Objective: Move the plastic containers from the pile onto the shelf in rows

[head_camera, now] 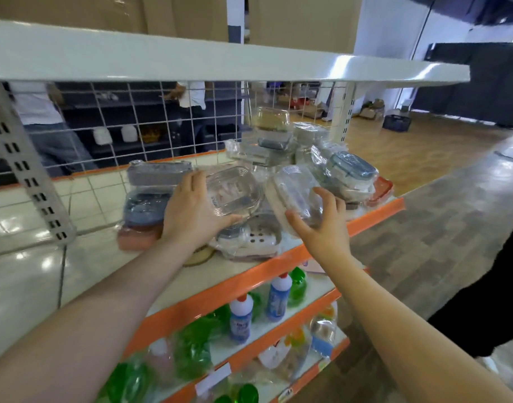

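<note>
A pile of wrapped plastic containers [281, 146] lies on the white shelf [191, 277] with an orange front edge. My left hand [191, 213] grips a clear ribbed container [234, 190] from its left side, thumb under its near edge. My right hand [322, 219] holds a second clear container with a cream base [293, 193], tilted on edge, fingers curled round its lower right side. To the left stands a stack of grey, blue and pink containers [147, 205]. A white perforated container [258, 237] lies below my hands. A blue-lidded one [351, 170] sits at the right.
A white shelf board [220, 62] hangs overhead, and a wire grid [133, 123] backs the shelf. Lower shelves hold green and white bottles [243, 318]. People stand behind the grid. A dark-clothed person [487, 301] is at my right. Wooden floor lies beyond.
</note>
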